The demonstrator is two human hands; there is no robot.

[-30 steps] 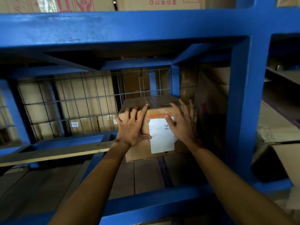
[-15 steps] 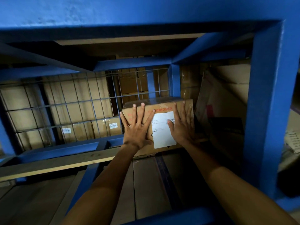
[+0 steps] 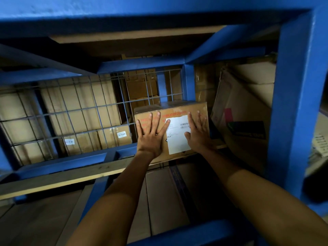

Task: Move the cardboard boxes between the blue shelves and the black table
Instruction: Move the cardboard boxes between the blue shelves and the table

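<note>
Evidently brown cardboard box (image 3: 179,110) bears white label (image 3: 178,134), red print.

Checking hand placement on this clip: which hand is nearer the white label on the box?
Right. The right hand overlaps the white label's right edge; the left hand presses flat just left of it, thumb tip at its corner.

wire mesh panel (image 3: 74,110), wooden plank (image 3: 62,176), perhaps loose

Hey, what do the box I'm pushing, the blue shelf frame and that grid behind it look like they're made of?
Box: brown cardboard, matte, glossy tape on top, white paper label. Shelf frame: probably painted metal; thick blue beams, slightly rough coat. Grid: thin wire mesh, seemingly metal.
</note>
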